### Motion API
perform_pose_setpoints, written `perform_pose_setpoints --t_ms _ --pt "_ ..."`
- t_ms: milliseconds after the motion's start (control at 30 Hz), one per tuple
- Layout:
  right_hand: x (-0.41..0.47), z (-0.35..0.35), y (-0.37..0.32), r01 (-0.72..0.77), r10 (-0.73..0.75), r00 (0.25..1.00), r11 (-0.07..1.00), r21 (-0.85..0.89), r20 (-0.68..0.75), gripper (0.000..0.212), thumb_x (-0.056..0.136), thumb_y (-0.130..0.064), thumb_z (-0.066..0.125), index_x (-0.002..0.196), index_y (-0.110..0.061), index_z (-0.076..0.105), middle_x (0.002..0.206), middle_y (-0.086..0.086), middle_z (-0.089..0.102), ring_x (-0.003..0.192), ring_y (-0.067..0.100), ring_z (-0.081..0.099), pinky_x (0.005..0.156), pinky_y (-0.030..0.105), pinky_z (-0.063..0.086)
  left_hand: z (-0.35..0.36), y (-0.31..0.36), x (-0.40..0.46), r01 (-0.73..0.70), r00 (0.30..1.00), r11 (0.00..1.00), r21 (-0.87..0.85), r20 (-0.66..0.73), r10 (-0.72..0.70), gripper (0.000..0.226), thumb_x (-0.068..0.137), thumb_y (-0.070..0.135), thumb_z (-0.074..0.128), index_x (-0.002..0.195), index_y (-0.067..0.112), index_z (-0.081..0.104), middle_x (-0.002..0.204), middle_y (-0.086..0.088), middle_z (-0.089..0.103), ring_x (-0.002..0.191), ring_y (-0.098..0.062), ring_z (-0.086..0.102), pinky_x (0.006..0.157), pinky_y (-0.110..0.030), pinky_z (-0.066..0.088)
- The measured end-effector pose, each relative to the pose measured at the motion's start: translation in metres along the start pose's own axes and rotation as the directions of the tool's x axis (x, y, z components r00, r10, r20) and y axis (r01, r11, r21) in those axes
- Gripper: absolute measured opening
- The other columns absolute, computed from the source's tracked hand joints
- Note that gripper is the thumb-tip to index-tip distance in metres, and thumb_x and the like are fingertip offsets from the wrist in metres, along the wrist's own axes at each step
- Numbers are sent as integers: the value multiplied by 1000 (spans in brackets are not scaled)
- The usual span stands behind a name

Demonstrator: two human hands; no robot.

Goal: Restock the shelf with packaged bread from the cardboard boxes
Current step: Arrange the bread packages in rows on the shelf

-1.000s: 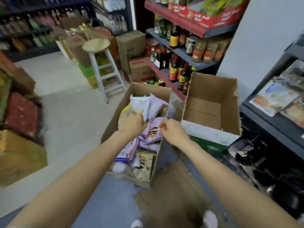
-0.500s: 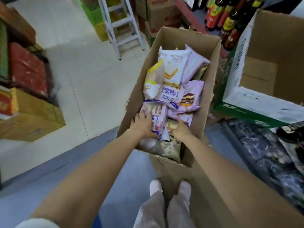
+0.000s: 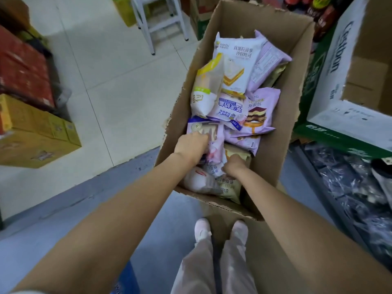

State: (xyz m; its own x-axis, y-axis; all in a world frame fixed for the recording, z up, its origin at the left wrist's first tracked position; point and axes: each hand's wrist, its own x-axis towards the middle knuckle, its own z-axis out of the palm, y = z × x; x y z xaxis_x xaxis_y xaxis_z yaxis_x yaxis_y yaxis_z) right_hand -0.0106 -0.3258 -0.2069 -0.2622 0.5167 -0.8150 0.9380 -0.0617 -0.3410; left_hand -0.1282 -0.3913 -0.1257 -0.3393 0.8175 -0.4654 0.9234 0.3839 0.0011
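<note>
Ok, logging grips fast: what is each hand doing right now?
Left hand: gripping a crumpled pale lilac plastic bread packet in the brown cardboard box.
Right hand: down among the packets; grip cannot be told.

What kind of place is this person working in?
Most likely a small grocery shop during restocking. A cardboard box on the tiled floor is full of packaged bread; more cartons of goods are stacked along the aisle, and bottles stand on a low shelf at the far right.
</note>
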Motion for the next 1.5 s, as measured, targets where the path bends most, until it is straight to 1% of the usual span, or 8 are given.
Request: perform_pose_setpoints --t_ms 167,333,533,700,933,1133,1300,1500 --pt "-36 -32 -9 177 -183 977 982 -60 -112 12 89 -10 44 82 -9 53 93 14 53 88 27 53 69 29 36 -25 -3 -10 116 986 974 -193 -98 -136 36 93 1 35 125 11 47 119 -20 57 108 -40 57 82 -41 45" --pt "-76 -56 -16 369 -250 881 894 255 -401 23 93 -14 43 78 0 53 84 17 51 80 22 43 64 29 26 -42 -8 -20 205 960 902 -380 -101 -261 33 93 5 36 122 11 51 117 -23 59 107 -42 58 84 -44 47" --pt "-113 -98 -13 492 -149 820 676 548 -552 24 84 -23 43 60 -23 41 78 10 51 80 30 53 77 48 50 -74 -10 -30 231 930 784 -576 -106 -352 27 87 4 41 108 -1 57 113 -28 61 108 -44 56 89 -41 45" --pt "-164 -153 -9 594 -67 766 453 665 -639 14 71 -32 48 57 -33 49 82 10 48 77 22 47 66 35 38 -135 15 -44 25 932 538 -843 -175 -317 23 89 15 48 71 3 54 73 -26 61 71 -33 60 75 -45 52" --pt "-266 -259 18 822 53 541 180 541 -839 12 91 -20 57 79 -22 57 80 -3 61 79 16 58 76 33 45 -254 110 -71 -484 815 528 -698 -579 -16 41 86 16 48 49 18 30 51 2 32 58 -18 31 60 -29 24" --pt "-327 -346 84 861 179 492 44 506 -852 41 76 -53 58 90 -15 56 107 19 65 86 22 55 92 41 48 -331 238 -88 -658 746 291 -694 -653 129 33 92 10 39 61 19 31 61 3 32 60 -12 27 57 -31 21" --pt "-379 -414 158 904 186 428 -76 422 -884 29 99 -33 42 89 -14 62 89 8 71 81 22 64 83 40 52 -379 370 -110 -698 708 176 -694 -706 26 36 95 10 36 59 16 35 65 -12 46 66 -28 35 66 -36 31" --pt "-429 -498 255 937 191 349 -64 344 -917 30 101 -34 38 93 -17 61 87 0 68 74 12 64 81 32 51 -419 528 -136 -603 790 242 -760 -611 50 41 103 18 24 125 -7 49 130 -27 49 121 -38 45 98 -38 34"
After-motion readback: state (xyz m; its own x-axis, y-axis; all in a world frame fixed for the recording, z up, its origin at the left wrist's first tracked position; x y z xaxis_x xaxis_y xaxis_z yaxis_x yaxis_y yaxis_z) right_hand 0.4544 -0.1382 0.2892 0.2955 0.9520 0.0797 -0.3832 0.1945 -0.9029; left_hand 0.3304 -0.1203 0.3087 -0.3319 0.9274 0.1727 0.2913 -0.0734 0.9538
